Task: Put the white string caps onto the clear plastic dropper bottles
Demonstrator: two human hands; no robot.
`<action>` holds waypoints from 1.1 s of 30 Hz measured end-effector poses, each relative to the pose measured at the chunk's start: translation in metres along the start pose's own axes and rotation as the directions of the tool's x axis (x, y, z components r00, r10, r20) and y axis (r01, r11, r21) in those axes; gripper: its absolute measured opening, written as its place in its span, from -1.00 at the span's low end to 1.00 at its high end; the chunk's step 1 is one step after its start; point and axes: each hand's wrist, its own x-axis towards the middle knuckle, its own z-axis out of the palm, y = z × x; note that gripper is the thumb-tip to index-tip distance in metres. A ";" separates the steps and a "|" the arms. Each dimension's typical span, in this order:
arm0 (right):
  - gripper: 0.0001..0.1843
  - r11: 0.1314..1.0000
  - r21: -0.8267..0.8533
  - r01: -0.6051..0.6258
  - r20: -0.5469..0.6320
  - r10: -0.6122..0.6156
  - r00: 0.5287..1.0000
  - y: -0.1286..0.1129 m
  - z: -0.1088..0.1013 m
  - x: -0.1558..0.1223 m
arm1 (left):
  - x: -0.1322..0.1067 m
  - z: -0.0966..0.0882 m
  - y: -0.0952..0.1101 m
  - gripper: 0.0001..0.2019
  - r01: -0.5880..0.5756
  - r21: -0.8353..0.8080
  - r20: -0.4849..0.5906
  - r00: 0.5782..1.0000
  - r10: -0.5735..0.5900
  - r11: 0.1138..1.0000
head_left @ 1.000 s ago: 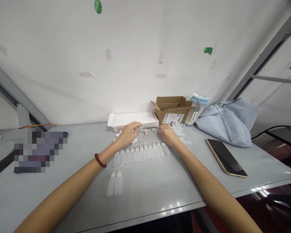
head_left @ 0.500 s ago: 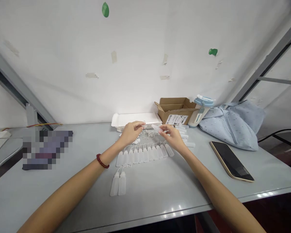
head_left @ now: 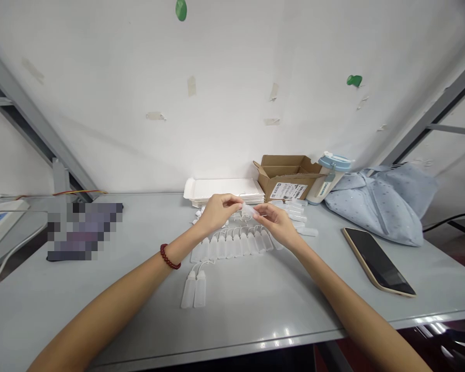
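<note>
My left hand [head_left: 220, 214] pinches the capped end of a small translucent plastic sleeve [head_left: 249, 210] above the table. On the sleeve's other end, the fingers of my right hand [head_left: 277, 222] are closed. The white cap between my left fingertips is mostly hidden. Below both hands lies a row of similar translucent sleeves [head_left: 232, 247] with white caps and cord loops. Two more capped sleeves [head_left: 194, 290] rest side by side nearer the front edge. Loose white caps with cords [head_left: 200, 213] are heaped behind my left hand, partly covered. Uncapped sleeves [head_left: 299, 212] lie right of my right hand.
Flat white boxes [head_left: 223, 189] are stacked against the wall, beside an open cardboard box [head_left: 287, 178]. A blue-lidded cup [head_left: 327, 178] and a light blue cloth bag [head_left: 375, 206] stand at the back right. A phone [head_left: 378, 261] lies at right, a blurred-out item [head_left: 87, 231] at left.
My hands have come together, so the sleeve in the right now meets the cap in the left. The whole view has shifted slightly.
</note>
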 end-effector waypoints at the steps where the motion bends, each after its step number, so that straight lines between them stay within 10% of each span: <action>1: -0.66 1.000 0.024 -0.005 0.013 0.004 1.000 0.000 0.001 -0.001 | 0.000 0.000 0.001 -0.84 0.001 -0.007 0.002 1.000 -0.001 1.000; 19: -0.56 0.981 0.187 -0.041 0.153 0.012 0.988 -0.024 0.007 -0.014 | -0.012 -0.003 0.021 -0.84 -0.094 0.192 0.125 0.990 0.071 0.977; 33: -0.65 0.945 0.314 -0.097 0.158 0.049 0.986 -0.024 0.005 -0.013 | -0.033 0.006 0.027 -0.70 -0.400 0.613 0.284 0.916 0.282 0.681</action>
